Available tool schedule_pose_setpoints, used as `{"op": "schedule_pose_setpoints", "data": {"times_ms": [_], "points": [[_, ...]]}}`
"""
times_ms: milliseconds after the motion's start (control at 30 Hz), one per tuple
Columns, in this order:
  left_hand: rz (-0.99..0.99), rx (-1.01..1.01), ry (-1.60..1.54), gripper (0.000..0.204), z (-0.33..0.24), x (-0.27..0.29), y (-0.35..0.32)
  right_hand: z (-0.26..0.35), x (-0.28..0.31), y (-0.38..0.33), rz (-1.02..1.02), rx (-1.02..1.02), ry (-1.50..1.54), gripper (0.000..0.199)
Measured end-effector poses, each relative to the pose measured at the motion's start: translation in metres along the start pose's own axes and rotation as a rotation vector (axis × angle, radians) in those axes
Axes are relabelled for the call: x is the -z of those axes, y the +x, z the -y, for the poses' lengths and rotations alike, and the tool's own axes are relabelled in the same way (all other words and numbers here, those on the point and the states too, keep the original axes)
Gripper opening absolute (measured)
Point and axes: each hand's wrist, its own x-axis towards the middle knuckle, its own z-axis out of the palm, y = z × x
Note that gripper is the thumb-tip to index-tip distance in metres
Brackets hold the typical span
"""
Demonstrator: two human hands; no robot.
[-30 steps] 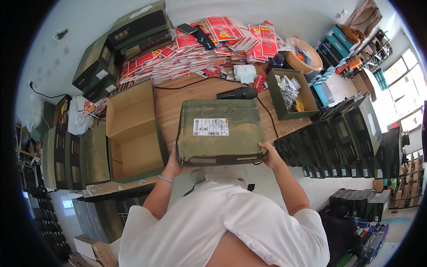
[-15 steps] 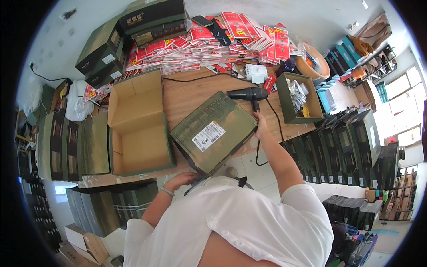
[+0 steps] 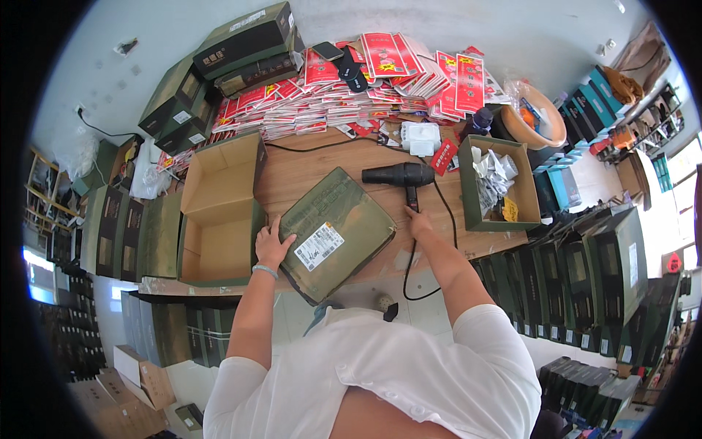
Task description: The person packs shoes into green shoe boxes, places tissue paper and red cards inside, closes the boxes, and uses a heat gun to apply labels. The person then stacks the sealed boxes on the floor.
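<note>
Green flat box (image 3: 335, 241) with a white label lies tilted on the wooden table (image 3: 307, 172), centre of view, wrapped in clear film by the look of it. Left hand (image 3: 273, 247) rests flat and open on its 9 o'clock edge, steadying it. Right hand (image 3: 419, 222) sits at the box's 3 o'clock, fingers reaching the black hair dryer (image 3: 401, 175) handle; whether they close on it, cannot tell. Dryer lies at 1 o'clock of the box. Judging by this, the box is placed, heating of the film not yet begun. Open carton (image 3: 219, 212) waits at 9 o'clock, nothing packed inside.
</note>
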Motion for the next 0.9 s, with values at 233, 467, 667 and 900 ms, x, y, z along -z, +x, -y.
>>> {"op": "schedule_pose_setpoints", "data": {"times_ms": [233, 467, 667, 900], "points": [[0.111, 0.38, 0.273, 0.098, -0.033, -0.012, -0.061, -0.012, 0.058, 0.017, -0.012, 0.018, -0.045, 0.047], [0.106, 0.377, -0.228, 0.113, -0.088, -0.037, -0.123, -0.044, 0.021, -0.064, -0.224, 0.241, -0.41, 0.05], [0.576, 0.314, -0.434, 0.1, -0.197, 0.057, -0.141, -0.074, 0.003, -0.243, -0.333, 0.106, 0.389, 0.033], [0.513, -0.412, -0.804, 0.052, -0.281, 0.047, -0.097, -0.161, 0.013, -0.407, -0.583, -0.829, 1.302, 0.029]]}}
